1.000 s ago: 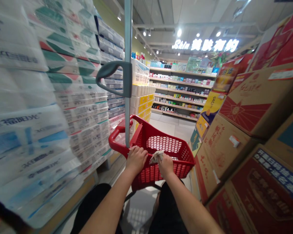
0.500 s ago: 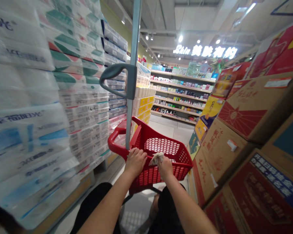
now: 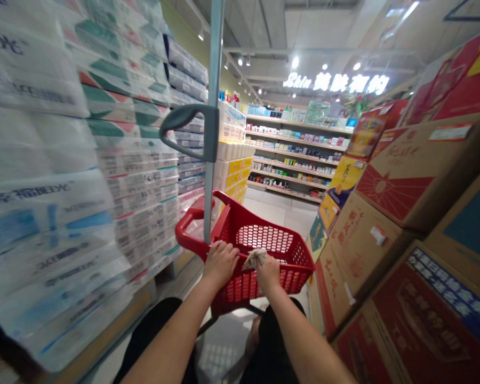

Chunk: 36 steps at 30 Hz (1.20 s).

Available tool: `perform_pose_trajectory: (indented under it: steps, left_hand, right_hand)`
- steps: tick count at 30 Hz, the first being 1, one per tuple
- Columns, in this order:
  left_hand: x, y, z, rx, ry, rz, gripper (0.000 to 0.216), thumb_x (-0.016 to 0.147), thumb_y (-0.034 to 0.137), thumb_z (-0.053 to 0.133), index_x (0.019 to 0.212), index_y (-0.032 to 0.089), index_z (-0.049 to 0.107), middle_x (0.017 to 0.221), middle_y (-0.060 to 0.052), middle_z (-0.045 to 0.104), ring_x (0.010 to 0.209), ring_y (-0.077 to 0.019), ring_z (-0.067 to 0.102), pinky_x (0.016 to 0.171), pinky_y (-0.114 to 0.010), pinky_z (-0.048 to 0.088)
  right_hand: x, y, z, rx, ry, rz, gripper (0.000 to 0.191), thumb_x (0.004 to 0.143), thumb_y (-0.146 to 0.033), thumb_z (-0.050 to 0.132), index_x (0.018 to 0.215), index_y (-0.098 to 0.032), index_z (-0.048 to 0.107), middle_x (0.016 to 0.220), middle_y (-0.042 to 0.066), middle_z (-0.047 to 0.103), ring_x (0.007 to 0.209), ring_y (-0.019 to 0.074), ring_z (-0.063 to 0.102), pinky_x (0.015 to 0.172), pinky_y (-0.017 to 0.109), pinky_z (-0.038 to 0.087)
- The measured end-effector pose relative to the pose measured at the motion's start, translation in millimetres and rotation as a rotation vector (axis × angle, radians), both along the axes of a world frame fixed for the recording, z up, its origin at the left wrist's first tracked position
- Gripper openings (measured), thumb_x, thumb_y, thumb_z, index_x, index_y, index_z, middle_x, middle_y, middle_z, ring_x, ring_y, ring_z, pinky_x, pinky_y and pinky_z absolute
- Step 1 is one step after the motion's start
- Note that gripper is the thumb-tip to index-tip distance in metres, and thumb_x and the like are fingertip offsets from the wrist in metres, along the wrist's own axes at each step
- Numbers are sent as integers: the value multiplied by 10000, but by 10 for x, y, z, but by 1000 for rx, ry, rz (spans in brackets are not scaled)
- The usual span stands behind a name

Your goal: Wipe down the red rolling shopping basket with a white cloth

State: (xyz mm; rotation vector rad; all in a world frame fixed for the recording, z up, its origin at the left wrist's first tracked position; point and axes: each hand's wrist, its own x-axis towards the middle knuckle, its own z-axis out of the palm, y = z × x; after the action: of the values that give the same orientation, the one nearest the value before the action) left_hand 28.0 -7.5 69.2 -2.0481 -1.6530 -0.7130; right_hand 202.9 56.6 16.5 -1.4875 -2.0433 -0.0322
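Note:
A red plastic shopping basket with perforated walls stands in front of my knees, its inside showing bare red plastic. Its grey pull handle rises on a long metal pole at the left end. My left hand is closed over the near rim, close to the foot of the pole. Further right along the same rim, my right hand grips a crumpled off-white cloth, which lies against the rim.
Stacked tissue packs line the left side on a low wooden base. Cardboard cartons are piled close on the right. Shelves of small goods cross the far end of the aisle, beyond the pale floor.
The basket and its pole have shifted very slightly left in view. My right hand with the cloth has moved a little left as well; my left hand keeps its hold on the rim.

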Motion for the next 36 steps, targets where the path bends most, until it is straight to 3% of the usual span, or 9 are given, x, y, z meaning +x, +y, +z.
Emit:
perform_pose_trajectory:
  steps: [4,8,11,15,21,25,27,32,36]
  left_hand:
    - [14,-8,21,2,15,27,189,912,287,453,868,236,629,861,-32,606,912,-212,498,983,-398,291]
    - [22,-4,34,11,4,20,178,903,281,467,862,241,635,843,-32,604,895,-208,498,982,-401,296]
    - [33,-12,35,12,6,18,181,901,285,468,875,247,642,841,-34,604,888,-210,498,976,-405,299]
    - [47,-35,37,4,10,23,164,892,277,482,891,248,644,852,-33,608,904,-212,497,976,-400,300]
    - [41,-37,35,8,20,28,169,898,269,474,881,245,641,851,-30,610,898,-211,498,972,-397,303]
    - [43,-23,24,20,11,23,183,901,260,460,915,246,642,855,-33,612,894,-210,499,967,-398,307]
    - [46,-18,24,20,12,22,183,900,258,460,917,248,642,852,-32,611,890,-211,498,972,-402,306]
    - [48,-8,31,19,18,28,180,899,260,461,916,245,640,853,-30,611,905,-214,501,987,-404,300]
    - [39,-5,21,19,15,24,194,901,255,449,933,249,641,865,-36,613,911,-215,507,987,-407,300]
  right_hand:
    - [10,-75,-50,58,-88,29,183,917,-234,468,975,-162,625,880,75,650,811,197,558,773,306,349]
    - [-24,-124,5,118,-138,188,336,873,-175,493,1204,-179,551,1035,93,639,925,213,554,826,326,368]
    - [-114,-71,123,-2,-86,147,245,948,-267,408,1072,-198,606,946,69,660,841,185,588,757,292,383]
    - [-184,-32,138,-108,-50,57,313,976,-327,351,964,-190,632,862,64,667,740,173,596,701,283,388]
    - [66,-70,-33,125,-77,310,341,892,-168,445,1211,-186,563,1059,88,653,976,200,567,865,310,373]
    - [302,22,41,-9,-68,127,254,942,-224,388,986,-195,636,841,48,677,758,174,592,725,273,377]
    - [355,37,56,-3,-108,70,218,913,-195,425,936,-172,641,822,63,676,763,189,591,734,287,379]
    - [273,-59,-63,202,-100,228,438,824,-77,458,1243,-160,553,1185,105,634,1071,228,548,943,361,367]
    - [131,-160,-161,284,-103,279,579,795,-39,429,1359,-165,467,1359,108,526,1194,244,486,1012,411,355]
